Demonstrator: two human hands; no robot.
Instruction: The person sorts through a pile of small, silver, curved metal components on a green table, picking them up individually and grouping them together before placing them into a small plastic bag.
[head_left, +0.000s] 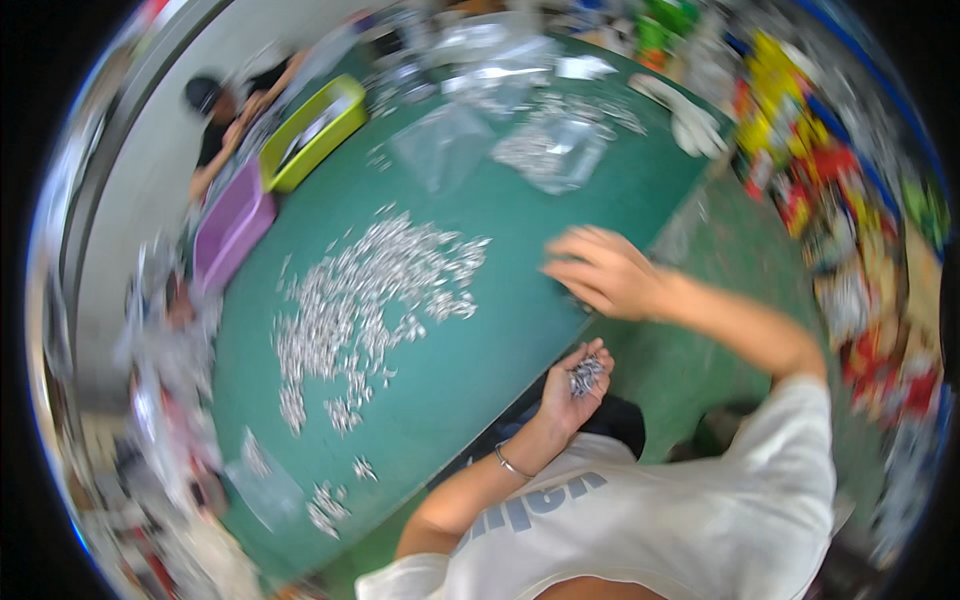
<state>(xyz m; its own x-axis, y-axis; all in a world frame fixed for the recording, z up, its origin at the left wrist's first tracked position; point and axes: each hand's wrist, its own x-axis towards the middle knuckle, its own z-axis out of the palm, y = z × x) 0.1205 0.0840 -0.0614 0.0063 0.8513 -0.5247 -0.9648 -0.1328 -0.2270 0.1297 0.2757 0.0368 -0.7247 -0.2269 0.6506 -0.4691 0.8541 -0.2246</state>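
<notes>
My left hand (576, 382) is cupped palm up just off the table's near edge, with a heap of small silvery metal pieces (585, 375) in it. My right hand (600, 271) is over the table edge, blurred, its fingers spread a little; no piece shows in it, but its palm side is hidden. On the green tabletop (480, 360) lies a broad spread of similar small metal pieces (360, 292), left of both hands. Smaller groups of pieces (327, 510) lie near the table's lower left part.
Clear plastic bags (442, 142), one filled with metal pieces (529, 154), lie at the back beside a white glove (694, 127). Yellow-green (319, 142) and purple bins (236, 225) stand along the far left edge. Another person (217, 142) is beyond them. Colourful packages (795, 135) lie at right.
</notes>
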